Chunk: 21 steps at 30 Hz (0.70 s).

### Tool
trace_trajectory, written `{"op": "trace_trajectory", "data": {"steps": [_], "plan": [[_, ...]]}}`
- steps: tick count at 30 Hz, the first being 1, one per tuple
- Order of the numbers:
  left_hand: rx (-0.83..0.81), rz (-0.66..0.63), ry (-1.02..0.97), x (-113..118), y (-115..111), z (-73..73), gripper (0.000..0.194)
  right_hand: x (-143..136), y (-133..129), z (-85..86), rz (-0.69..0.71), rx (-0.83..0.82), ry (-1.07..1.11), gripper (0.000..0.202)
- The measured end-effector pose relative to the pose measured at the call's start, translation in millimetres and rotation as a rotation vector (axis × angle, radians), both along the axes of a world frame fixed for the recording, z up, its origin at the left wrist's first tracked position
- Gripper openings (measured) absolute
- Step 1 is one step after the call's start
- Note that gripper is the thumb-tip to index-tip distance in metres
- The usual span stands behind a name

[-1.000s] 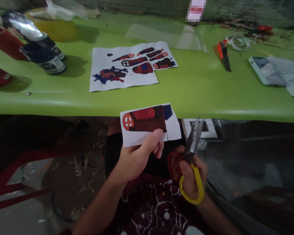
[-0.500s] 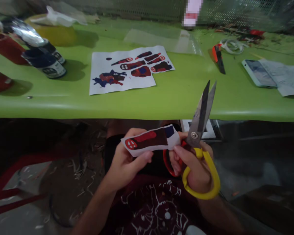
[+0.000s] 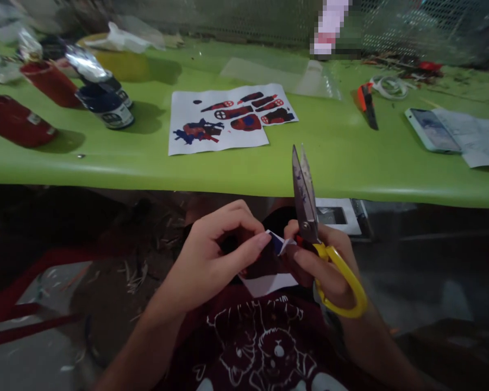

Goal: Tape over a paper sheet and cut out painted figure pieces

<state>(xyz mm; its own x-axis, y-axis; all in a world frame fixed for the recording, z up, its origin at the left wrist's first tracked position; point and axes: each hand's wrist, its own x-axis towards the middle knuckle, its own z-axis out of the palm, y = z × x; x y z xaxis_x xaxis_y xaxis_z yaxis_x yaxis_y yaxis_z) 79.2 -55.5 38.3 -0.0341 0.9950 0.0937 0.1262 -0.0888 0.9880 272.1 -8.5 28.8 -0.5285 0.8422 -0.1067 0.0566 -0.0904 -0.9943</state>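
In my lap, my left hand [image 3: 215,255] pinches the edge of a small painted paper cutout [image 3: 269,284] between thumb and fingers. The cutout is dark with a blue end and a white border, tilted and partly hidden by my hands. My right hand [image 3: 330,266] is closed around a pair of scissors [image 3: 305,203] with a yellow handle loop. The blades point up toward the table, slightly apart, away from the paper. The right fingertips also touch the cutout's folded white end.
On the green table [image 3: 228,176] lies a painted paper sheet [image 3: 179,138]. Paint jars [image 3: 116,114] and a red bottle [image 3: 16,122] stand or lie left. A cutter [image 3: 367,106], a phone [image 3: 434,130] and a folded paper [image 3: 484,136] lie right.
My left hand has moved right along the cutout to its blue end. The cutout has tipped and sunk lower between my hands. The scissors have swung left, blades more upright.
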Motion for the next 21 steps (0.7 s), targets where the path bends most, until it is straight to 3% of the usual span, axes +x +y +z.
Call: {"op": "trace_trajectory", "data": {"steps": [8, 14, 21], "plan": [[-0.02, 0.109, -0.023, 5.3, -3.8, 2.6, 0.019, 7.9, -2.4, -9.2, 0.016, 0.0, 0.029, 0.013], [-0.033, 0.127, -0.014, 6.8, -3.3, 4.6, 0.02, 6.4, -5.3, -9.6, -0.07, 0.177, -0.013, 0.01], [-0.012, 0.131, 0.06, 11.3, -6.3, 6.4, 0.019, 2.8, -3.0, 3.0, -0.066, 0.151, 0.0, 0.008]]}}
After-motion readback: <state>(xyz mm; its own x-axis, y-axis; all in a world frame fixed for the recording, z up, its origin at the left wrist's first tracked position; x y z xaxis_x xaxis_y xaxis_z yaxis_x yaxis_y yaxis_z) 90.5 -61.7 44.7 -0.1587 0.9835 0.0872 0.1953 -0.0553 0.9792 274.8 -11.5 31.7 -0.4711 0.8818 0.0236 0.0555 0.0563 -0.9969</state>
